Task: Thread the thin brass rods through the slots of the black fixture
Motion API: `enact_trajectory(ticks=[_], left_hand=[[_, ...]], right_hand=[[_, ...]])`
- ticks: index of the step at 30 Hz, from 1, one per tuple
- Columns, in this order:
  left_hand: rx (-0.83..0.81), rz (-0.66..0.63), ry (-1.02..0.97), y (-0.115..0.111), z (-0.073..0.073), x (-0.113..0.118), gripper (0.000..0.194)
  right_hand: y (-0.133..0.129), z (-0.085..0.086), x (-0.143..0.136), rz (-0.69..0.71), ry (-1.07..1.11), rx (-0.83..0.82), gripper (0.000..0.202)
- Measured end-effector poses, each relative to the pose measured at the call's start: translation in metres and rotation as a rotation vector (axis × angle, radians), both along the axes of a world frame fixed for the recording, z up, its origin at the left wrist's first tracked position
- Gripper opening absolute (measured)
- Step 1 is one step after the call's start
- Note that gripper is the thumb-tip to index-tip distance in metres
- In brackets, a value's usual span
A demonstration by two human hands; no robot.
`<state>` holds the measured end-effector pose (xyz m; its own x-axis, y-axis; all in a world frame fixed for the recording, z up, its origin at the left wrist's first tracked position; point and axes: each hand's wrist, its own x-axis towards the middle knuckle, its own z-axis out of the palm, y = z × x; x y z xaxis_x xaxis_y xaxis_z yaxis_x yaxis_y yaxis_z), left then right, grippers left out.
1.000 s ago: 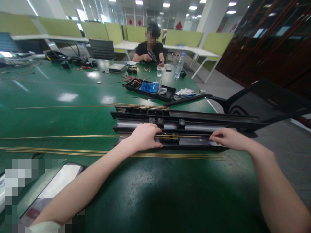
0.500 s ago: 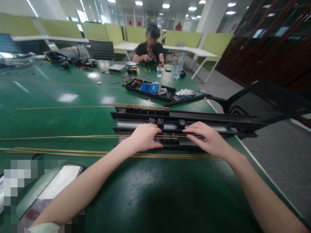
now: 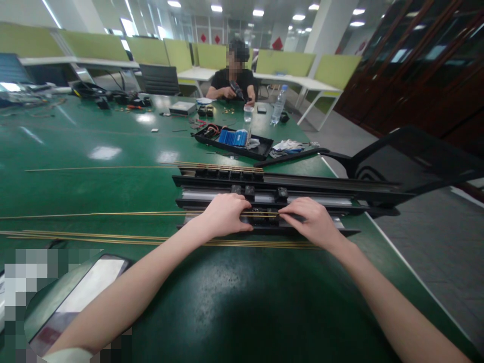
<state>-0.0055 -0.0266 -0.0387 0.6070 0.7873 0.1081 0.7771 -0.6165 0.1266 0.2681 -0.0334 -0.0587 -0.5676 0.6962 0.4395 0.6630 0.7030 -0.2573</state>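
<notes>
My left hand (image 3: 227, 216) lies across the nearest black rail (image 3: 302, 230), thumb on its near side and fingers on its far side. Thin brass rods (image 3: 260, 215) run beneath this hand and over small black blocks (image 3: 259, 220) set in the rail. At the rods' right end, my right hand (image 3: 308, 219) pinches a tip between thumb and index finger. What lies under my left palm is hidden. More brass rods (image 3: 264, 244) rest on the table along the near side of the rail.
Further black rails (image 3: 321, 182) lie parallel behind, with blocks and rods. Beyond them sit a black tray (image 3: 264, 148) with a blue pack, gloves (image 3: 289, 147) and a water bottle (image 3: 279, 106). Across the green table a person (image 3: 234, 75) holds a power tool. A chair (image 3: 419, 156) stands right.
My right hand has moved left to the rods' end, and its fingertips have closed there. My left hand has stayed in place on the rail.
</notes>
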Motion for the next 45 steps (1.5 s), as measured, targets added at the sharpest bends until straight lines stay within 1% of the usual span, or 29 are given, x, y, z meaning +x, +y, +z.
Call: enact_trajectory(ticks=[8, 13, 17, 21, 28, 34, 39, 42, 45], left_hand=[[0.004, 0.006, 0.000, 0.000, -0.001, 0.000, 0.053], [0.046, 0.045, -0.033, -0.005, -0.003, 0.004, 0.060], [0.064, 0.029, -0.023, -0.005, -0.004, 0.006, 0.050], [0.060, 0.022, -0.026, -0.004, -0.004, 0.005, 0.047], [0.009, 0.029, -0.011, -0.002, 0.000, 0.003, 0.045], [-0.048, 0.008, -0.024, 0.003, 0.001, -0.004, 0.043], [-0.080, -0.003, -0.011, 0.005, 0.005, -0.008, 0.041], [-0.095, 0.001, -0.001, 0.005, 0.007, -0.009, 0.044], [-0.113, 0.005, -0.002, 0.005, 0.008, -0.008, 0.045]], right_hand=[[0.003, -0.001, 0.007, -0.025, 0.063, -0.164, 0.015], [0.003, -0.003, 0.006, -0.028, 0.068, -0.174, 0.016], [0.002, -0.005, 0.005, -0.013, 0.054, -0.161, 0.017], [0.003, -0.006, 0.006, -0.015, 0.042, -0.161, 0.017], [0.002, -0.005, 0.008, -0.020, 0.038, -0.175, 0.018], [0.002, -0.004, 0.009, -0.023, 0.030, -0.179, 0.017], [0.002, -0.004, 0.008, -0.037, 0.039, -0.192, 0.018], [0.003, -0.002, 0.009, -0.060, 0.057, -0.233, 0.019], [0.005, 0.000, 0.012, -0.096, 0.086, -0.321, 0.021]])
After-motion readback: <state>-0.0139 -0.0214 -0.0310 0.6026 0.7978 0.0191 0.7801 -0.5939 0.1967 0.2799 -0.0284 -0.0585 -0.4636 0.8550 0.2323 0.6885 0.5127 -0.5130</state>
